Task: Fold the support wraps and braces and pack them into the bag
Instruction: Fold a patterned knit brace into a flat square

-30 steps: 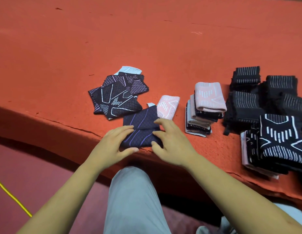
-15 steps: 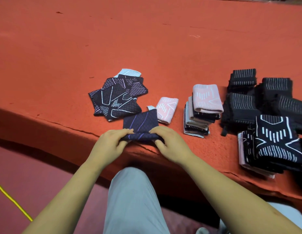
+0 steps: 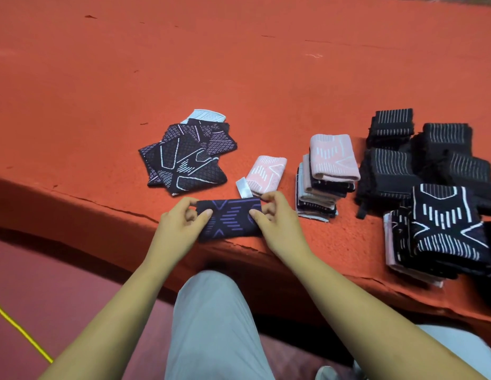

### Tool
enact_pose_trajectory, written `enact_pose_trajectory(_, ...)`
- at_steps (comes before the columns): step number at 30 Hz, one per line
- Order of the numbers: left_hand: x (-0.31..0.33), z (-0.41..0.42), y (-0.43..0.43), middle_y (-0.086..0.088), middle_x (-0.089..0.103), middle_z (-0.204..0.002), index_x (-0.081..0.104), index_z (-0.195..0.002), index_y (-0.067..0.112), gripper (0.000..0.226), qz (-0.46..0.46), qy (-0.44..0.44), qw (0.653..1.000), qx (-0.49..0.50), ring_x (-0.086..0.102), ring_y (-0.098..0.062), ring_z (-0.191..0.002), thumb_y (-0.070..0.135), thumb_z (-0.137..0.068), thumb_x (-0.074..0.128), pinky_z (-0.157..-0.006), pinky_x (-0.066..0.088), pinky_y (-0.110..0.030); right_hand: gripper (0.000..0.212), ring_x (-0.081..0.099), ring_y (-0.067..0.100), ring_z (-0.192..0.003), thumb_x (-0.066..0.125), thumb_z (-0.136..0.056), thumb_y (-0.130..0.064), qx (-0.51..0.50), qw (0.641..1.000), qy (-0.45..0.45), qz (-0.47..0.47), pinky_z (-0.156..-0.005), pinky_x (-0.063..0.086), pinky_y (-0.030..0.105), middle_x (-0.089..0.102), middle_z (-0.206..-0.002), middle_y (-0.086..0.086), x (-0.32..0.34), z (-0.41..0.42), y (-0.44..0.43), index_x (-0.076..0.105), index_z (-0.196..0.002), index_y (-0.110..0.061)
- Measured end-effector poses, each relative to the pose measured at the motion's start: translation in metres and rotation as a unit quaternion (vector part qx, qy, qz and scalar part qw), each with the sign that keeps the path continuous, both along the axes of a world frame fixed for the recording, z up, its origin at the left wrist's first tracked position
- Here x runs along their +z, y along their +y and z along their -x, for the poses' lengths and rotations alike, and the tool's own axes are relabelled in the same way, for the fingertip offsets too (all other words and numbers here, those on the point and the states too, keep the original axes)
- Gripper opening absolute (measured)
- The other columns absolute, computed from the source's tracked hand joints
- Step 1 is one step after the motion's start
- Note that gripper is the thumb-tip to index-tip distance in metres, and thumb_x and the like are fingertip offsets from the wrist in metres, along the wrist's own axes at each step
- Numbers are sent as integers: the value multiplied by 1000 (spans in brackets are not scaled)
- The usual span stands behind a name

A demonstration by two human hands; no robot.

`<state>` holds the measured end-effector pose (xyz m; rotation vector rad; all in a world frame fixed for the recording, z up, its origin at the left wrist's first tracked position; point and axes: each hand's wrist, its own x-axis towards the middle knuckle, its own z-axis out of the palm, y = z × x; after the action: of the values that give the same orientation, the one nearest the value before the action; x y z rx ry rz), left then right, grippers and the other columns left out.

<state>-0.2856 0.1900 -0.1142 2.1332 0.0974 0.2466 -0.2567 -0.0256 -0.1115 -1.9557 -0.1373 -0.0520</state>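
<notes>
Brace (image 3: 229, 220), folded, between both hands (image 3: 178, 229) (image 3: 277, 227)

Packing workshop, red felt worktable (image 3: 238, 64), sorted stacks of folded braces (image 3: 332, 157)

Left hand (image 3: 181, 226) and right hand (image 3: 277, 223) pinch opposite ends of a folded dark navy knit brace with purple stripes (image 3: 230, 218) at the orange felt table's edge (image 3: 334, 242).

The worktop (image 3: 238, 64) wears an orange-red, felt-like covering, cracked in a thin line along its near edge. A small pale thread (image 3: 314, 55) lies toward its far right. Below the near edge, a grey trouser leg (image 3: 211, 325) shows over the maroon floor (image 3: 33, 270), where a yellow cable (image 3: 22, 333) runs diagonally at lower left.
</notes>
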Motion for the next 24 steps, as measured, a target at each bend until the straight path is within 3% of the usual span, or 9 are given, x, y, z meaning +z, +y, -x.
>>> enact_pose_trajectory(2, -1, -6, -2, 9, 50, -54, 61, -94, 17, 19, -25, 6, 999, 44, 46, -10, -54, 33, -90, 71, -59, 36, -33, 26, 58, 10, -66, 71, -89, -14, -28, 999, -16, 36, -76, 50, 36, 65, -76, -1, 0, -2, 4, 52, -107, -17)
enact_pose_trajectory(6, 2, -10, -7, 6, 57, -71, 60, -88, 16, 22, -133, 12, 988, 84, 55, -19, -71, 36, -88, 71, -65, 39, -35, 21, 61, 19, -74, 73, -88, -20, -52, 994, -27, 93, -73, 48, 36, 64, -75, -5, 2, -8, 8, 53, -97, -21)
enact_pose_trajectory(8, 0, -12, -7, 1, 58, -85, 60, -88, 17, 26, -172, 37, 980, 96, 57, -25, -85, 40, -87, 70, -74, 46, -39, 19, 61, 20, -77, 73, -87, -25, -59, 990, -26, 124, -73, 48, 37, 62, -77, -8, 4, -10, 9, 57, -98, -19)
enact_pose_trajectory(11, -1, -15, -5, -10, 60, -99, 62, -97, 10, 34, -144, 62, 982, 101, 57, -32, -100, 40, -86, 73, -91, 46, -45, 19, 62, 22, -80, 72, -87, -29, -70, 986, -28, 151, -74, 49, 39, 63, -79, -6, 6, -12, 11, 60, -99, -19)
enact_pose_trajectory(13, 3, -18, -8, -17, 63, -96, 63, -94, 2, 39, -156, 76, 980, 97, 55, -35, -99, 39, -87, 73, -91, 45, -46, 19, 62, 23, -81, 72, -87, -30, -76, 984, -29, 160, -74, 49, 39, 63, -79, -5, 6, -11, 12, 60, -98, -19)
enact_pose_trajectory(15, 6, -22, -9, -15, 60, -78, 57, -74, 5, 38, -161, 88, 979, 88, 54, -36, -87, 37, -88, 73, -80, 43, -43, 20, 61, 22, -82, 72, -87, -31, -81, 981, -30, 174, -74, 48, 38, 63, -82, -4, 6, -10, 14, 60, -98, -19)
enact_pose_trajectory(17, 7, -23, -10, -5, 50, -67, 44, -66, 14, 41, -128, 95, 984, 79, 50, -34, -77, 32, -87, 74, -70, 35, -39, 21, 60, 21, -85, 72, -87, -31, -86, 979, -31, 183, -76, 47, 37, 63, -88, -2, 4, -10, 13, 60, -98, -18)
enact_pose_trajectory(21, 9, -15, -9, 5, 50, -74, 46, -82, 20, 27, -32, 35, 998, 49, 46, -16, -66, 23, -88, 72, -62, 34, -33, 31, 59, 23, -95, 74, -85, -27, -53, 980, -37, 186, -88, 47, 40, 60, -103, 4, 6, -8, 9, 57, -110, -15)
enact_pose_trajectory(24, 28, -10, -7, 10, 44, -69, 44, -89, 22, 25, 73, 11, 995, -68, 41, -10, -62, 21, -84, 69, -58, 36, -29, 68, 48, 30, -122, 75, -81, -26, 1, 947, -196, 255, -106, 41, 40, 46, -132, 11, 19, 0, 1, 45, -140, -11)
